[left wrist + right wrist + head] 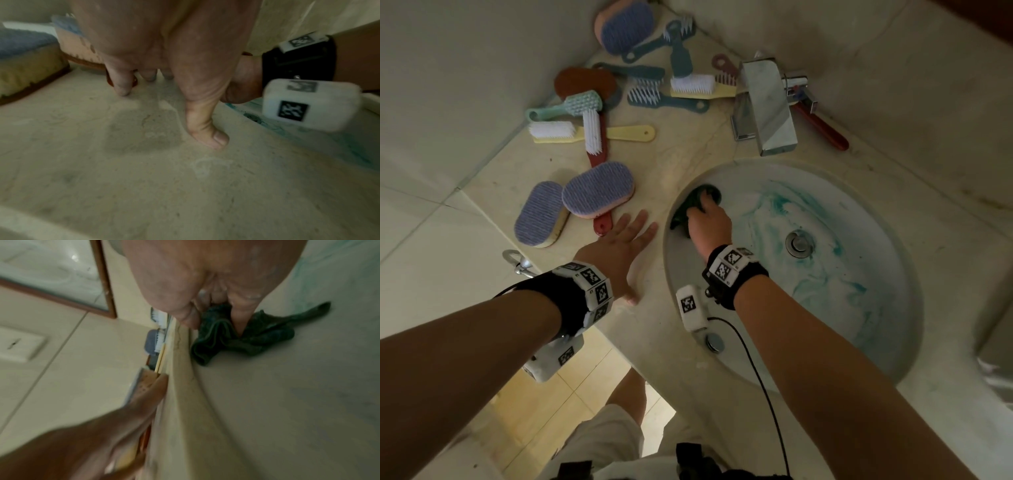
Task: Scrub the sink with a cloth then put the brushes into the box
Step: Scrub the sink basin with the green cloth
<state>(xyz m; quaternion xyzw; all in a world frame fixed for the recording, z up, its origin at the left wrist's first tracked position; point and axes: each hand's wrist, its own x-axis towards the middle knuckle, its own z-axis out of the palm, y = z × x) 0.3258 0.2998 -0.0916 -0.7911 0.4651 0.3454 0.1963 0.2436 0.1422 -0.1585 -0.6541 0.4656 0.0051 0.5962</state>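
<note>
right fingers: curled down into a dark green cloth, bunching its folds; thumb tucked against the cloth's near side.
right hand: knuckles up, pressing the cloth on the inner wall of the sink, right under the rim on its left side.
right wrist and forearm: banded with a black strap and marker blocks; the forearm runs from the lower right up and over the basin.
cloth: crumpled, one corner trailing out across the basin wall in the right wrist view.
left fingers: straight and spread, tips resting on the countertop; holding nothing.
left thumb: stretched out to the side, tip down on the stone.
left hand: palm facing down on the counter between the sink rim and the nearest brushes, forearm reaching in from the lower left.
sink: round basin streaked with blue-green cleaner and white foam around the drain.
brushes: scattered on the counter left of and behind the sink; two lilac-bristled scrub brushes lie just beyond the left fingertips.
tap: chrome, behind the basin, a red-handled tool beside it.
box: none seen in any view.
</note>
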